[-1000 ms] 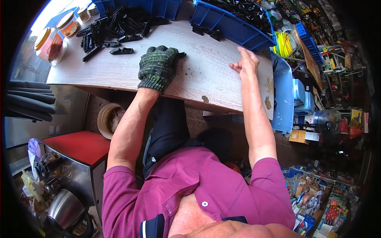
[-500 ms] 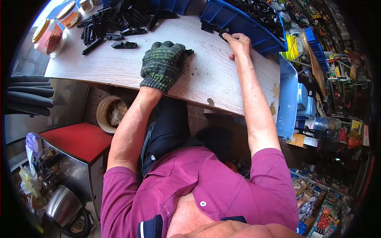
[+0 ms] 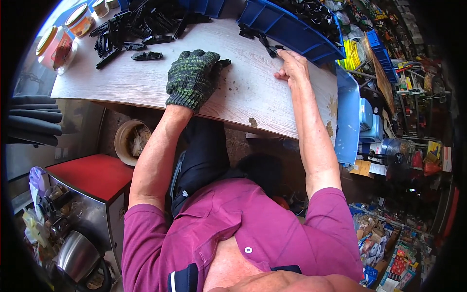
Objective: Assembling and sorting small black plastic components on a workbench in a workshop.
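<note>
My left hand (image 3: 191,78), in a dark green knitted glove, rests on the table with its fingers curled. From its right side pokes the end of a black plastic part (image 3: 225,63); the rest is hidden by the glove. My bare right hand (image 3: 294,68) is farther right, beside a blue bin. Its fingertips reach a few loose black plastic parts (image 3: 266,45) lying against the bin, with the thumb held apart from the fingers. A big pile of similar black parts (image 3: 141,24) lies at the far left of the table.
The blue bin (image 3: 287,31) holds many black pieces. Lidded jars (image 3: 54,48) stand at the table's left end. Below the right end is a light-blue tub (image 3: 348,117). A red-topped cabinet (image 3: 90,175) and a round bucket (image 3: 127,141) are at lower left.
My right hand has moved slightly nearer and its thumb has come away from the fingers; a black part now lies by the fingertips. The left hand keeps its place on the table.
</note>
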A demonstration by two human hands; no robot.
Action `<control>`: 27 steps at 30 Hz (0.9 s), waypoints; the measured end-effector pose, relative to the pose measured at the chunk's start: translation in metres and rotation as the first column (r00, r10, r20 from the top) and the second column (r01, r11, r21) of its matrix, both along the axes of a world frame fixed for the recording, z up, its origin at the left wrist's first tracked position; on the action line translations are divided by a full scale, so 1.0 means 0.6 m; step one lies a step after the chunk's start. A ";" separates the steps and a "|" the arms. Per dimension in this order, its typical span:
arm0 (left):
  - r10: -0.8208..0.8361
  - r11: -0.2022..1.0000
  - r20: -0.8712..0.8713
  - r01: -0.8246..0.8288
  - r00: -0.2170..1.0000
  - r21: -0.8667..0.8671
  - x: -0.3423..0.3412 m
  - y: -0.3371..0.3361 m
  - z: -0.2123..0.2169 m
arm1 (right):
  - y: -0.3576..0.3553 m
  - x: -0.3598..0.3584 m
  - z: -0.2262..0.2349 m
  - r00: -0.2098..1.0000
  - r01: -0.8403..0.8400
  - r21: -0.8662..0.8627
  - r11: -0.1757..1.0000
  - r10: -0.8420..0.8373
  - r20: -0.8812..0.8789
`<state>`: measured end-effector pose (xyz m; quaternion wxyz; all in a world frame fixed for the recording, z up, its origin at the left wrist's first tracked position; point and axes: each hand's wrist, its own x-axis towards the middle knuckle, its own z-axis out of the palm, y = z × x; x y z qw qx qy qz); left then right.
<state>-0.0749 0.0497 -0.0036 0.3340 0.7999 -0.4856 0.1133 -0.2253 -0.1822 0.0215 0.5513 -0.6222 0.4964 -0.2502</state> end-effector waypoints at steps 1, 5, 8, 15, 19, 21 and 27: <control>0.000 1.000 -0.003 0.000 1.000 -0.025 0.001 0.000 -0.003 | 0.006 -0.004 0.003 0.999 -0.001 0.050 0.999 -0.001 0.033; -0.013 0.983 0.010 0.015 1.000 -0.184 -0.001 0.007 0.001 | 0.035 -0.027 0.004 0.992 -0.003 0.090 0.996 -0.008 0.124; -0.025 0.976 0.115 0.049 0.993 -0.212 -0.022 0.008 0.013 | 0.062 -0.041 -0.002 0.981 -0.028 0.133 0.991 0.002 0.192; -0.239 0.970 -0.090 0.242 0.967 0.016 -0.111 -0.070 0.011 | 0.150 -0.041 -0.017 0.965 -0.109 -0.008 0.994 0.108 0.241; -0.248 0.968 -0.108 0.251 0.963 0.021 -0.116 -0.081 0.006 | 0.142 -0.050 -0.038 0.957 -0.135 -0.102 0.986 0.156 0.245; -0.237 0.970 -0.137 0.243 0.962 0.031 -0.112 -0.080 0.004 | 0.147 -0.047 -0.035 0.955 -0.159 -0.101 0.982 0.179 0.234; -0.432 0.868 -0.382 0.262 0.817 -0.422 -0.103 -0.067 -0.004 | 0.151 -0.058 -0.015 0.930 -0.182 -0.028 0.983 0.181 0.321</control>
